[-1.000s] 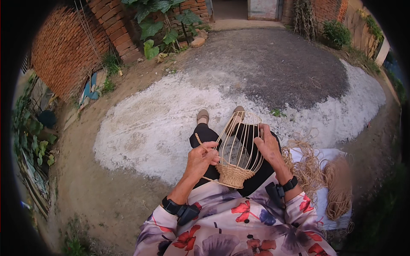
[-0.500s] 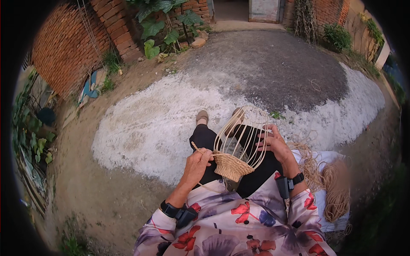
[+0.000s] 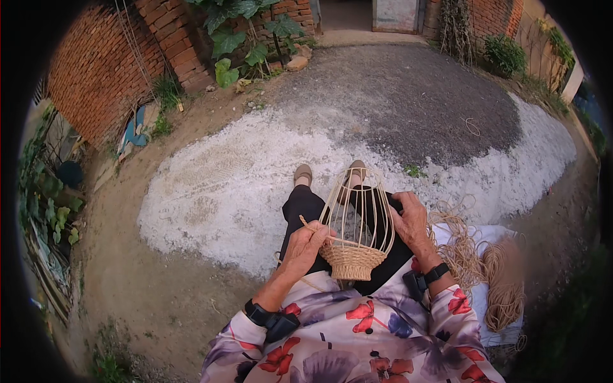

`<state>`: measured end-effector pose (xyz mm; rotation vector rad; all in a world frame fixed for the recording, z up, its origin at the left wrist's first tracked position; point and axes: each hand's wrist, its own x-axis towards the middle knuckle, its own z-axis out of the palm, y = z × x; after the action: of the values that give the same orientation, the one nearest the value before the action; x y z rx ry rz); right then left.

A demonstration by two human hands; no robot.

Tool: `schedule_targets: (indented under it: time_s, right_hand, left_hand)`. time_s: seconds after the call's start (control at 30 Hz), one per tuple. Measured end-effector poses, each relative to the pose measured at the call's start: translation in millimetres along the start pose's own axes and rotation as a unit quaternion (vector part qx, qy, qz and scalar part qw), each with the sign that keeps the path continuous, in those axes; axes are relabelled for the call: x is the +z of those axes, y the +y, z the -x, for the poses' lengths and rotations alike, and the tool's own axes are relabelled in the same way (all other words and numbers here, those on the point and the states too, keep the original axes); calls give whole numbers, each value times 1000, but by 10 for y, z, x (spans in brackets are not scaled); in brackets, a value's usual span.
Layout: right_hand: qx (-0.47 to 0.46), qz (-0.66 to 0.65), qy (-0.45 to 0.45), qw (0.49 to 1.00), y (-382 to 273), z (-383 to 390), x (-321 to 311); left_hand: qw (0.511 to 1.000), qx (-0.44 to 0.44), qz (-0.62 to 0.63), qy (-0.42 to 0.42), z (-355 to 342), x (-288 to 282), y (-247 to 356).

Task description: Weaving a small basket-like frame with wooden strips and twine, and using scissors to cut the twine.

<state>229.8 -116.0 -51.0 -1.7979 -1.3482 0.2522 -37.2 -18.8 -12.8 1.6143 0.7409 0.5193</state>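
A partly woven wicker basket [image 3: 355, 260] rests between my thighs, its tight tan weave at the bottom and long bare ribs rising and curving together at the top. At the basket's left side, my left hand [image 3: 305, 247] pinches a tan cord [image 3: 311, 225], whose short end sticks up above the fingers. My right hand [image 3: 410, 220] is curled against the ribs on the right side, thumb and index finger toward them. Some of its fingers are hidden behind the hand.
A loose tangle of tan cord [image 3: 454, 249] and a bundled coil of cord [image 3: 504, 281] lie on a white cloth [image 3: 482, 233] at my right. White gravel [image 3: 211, 185] and dark grit [image 3: 408, 96] spread ahead. Brick walls [image 3: 105, 76] stand beyond.
The basket has turned from a tilt to nearly upright. My right hand's fingers, spread over the ribs before, have drawn in at its right side. My left hand has shifted slightly right with the cord.
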Motion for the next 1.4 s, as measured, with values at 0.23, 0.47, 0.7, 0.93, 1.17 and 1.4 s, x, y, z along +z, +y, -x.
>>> schedule_targets:
  time_s: [0.23, 0.47, 0.7, 0.93, 1.17, 1.4]
  right_hand:
    - [149, -146, -32, 977, -294, -101, -182]
    - [234, -49, -120, 963, -469, -146, 7]
    - [223, -68, -118, 965, -444, -111, 74]
    - [220, -84, -102, 966, -415, -101, 96]
    - [222, -124, -86, 963, -308, -92, 118]
    - [236, -136, -101, 957, -341, -105, 89]
  left_hand:
    - [985, 91, -146, -1, -50, 136, 206]
    - [979, 107, -164, -55, -59, 127, 291]
    - [970, 86, -228, 14, -145, 294, 326]
    - [933, 55, -347, 72, -195, 416, 314]
    - [999, -50, 8, 11, -71, 129, 139]
    - [994, -74, 77, 2, 57, -41, -6]
